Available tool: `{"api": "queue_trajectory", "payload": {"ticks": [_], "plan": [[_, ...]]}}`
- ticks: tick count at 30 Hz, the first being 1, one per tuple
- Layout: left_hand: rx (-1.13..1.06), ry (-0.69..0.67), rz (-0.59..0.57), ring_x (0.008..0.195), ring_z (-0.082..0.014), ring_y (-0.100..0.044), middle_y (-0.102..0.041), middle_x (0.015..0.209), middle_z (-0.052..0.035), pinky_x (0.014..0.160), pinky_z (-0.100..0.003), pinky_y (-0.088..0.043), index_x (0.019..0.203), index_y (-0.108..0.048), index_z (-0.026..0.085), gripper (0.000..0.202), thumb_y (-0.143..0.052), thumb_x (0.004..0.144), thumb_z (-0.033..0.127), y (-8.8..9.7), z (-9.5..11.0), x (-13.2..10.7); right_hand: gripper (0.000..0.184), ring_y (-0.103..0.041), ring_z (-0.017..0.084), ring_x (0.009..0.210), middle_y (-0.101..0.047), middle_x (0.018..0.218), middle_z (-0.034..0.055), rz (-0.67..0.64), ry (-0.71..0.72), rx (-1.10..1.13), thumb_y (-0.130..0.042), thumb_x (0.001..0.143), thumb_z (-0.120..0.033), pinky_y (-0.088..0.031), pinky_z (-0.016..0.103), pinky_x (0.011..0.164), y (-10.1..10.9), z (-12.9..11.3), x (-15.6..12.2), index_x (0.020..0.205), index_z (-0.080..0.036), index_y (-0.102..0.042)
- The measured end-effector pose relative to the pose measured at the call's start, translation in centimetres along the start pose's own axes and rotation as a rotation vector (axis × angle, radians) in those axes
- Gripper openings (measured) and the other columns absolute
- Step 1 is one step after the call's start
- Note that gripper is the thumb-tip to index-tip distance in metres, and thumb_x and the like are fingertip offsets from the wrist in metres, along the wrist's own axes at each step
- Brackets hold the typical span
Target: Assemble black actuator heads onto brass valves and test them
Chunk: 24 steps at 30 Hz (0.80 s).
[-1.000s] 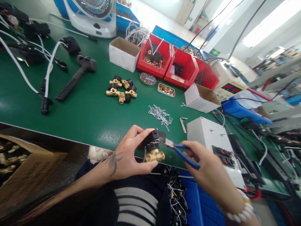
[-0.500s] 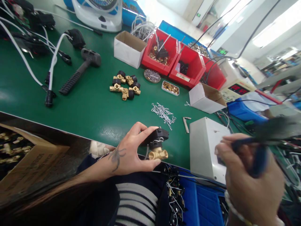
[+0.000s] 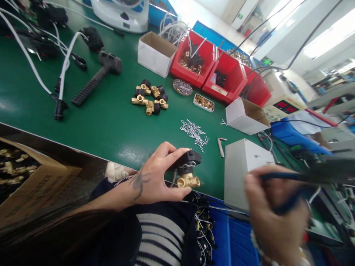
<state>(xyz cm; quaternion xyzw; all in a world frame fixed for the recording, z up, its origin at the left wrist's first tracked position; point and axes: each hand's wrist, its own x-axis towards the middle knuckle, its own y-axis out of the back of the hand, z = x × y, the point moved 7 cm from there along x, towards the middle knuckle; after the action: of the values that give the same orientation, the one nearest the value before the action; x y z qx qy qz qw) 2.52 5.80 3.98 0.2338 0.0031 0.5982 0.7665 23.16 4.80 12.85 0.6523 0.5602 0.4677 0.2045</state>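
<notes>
My left hand [image 3: 158,173] is closed around a brass valve [image 3: 188,180] with a black housing on top, at the front edge of the green table. A silver spring clip [image 3: 188,164] sits across the neck between the brass and the black part. On the right, my right hand [image 3: 277,210] grips pliers [image 3: 288,176] with dark blue handles, smeared by motion, their jaws pointing right. A pile of silver spring clips [image 3: 195,135] lies beyond the valve. Several brass fittings with black caps [image 3: 149,96] stand grouped farther back.
A grey metal box [image 3: 235,173] stands between my hands. Behind are red bins [image 3: 194,55], a white carton [image 3: 156,53], a small tray [image 3: 203,102] and a round dish of pins [image 3: 182,88]. A black hammer [image 3: 97,77] lies left; a hex key [image 3: 221,146] lies near the grey box.
My right hand has moved left and slightly down with the pliers. My left hand keeps its hold on the valve. The view has shifted slightly.
</notes>
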Motion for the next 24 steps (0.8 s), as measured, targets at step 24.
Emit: {"api": "queue_trajectory", "payload": {"ticks": [24], "plan": [[0.034,-0.007,0.043,0.096,-0.0217,-0.056,-0.051,0.110,-0.0049,0.087,-0.039,-0.053,0.136,-0.046,0.025,0.073,-0.073,0.069,0.033,-0.3,0.1,-0.1,0.009,-0.059,0.015,0.057,-0.064,0.072,0.0010,-0.331,-0.007,-0.043,-0.054,0.082,-0.019,-0.046,0.026,0.052,-2.5,-0.8,-0.6,0.088,-0.022,-0.060]]}}
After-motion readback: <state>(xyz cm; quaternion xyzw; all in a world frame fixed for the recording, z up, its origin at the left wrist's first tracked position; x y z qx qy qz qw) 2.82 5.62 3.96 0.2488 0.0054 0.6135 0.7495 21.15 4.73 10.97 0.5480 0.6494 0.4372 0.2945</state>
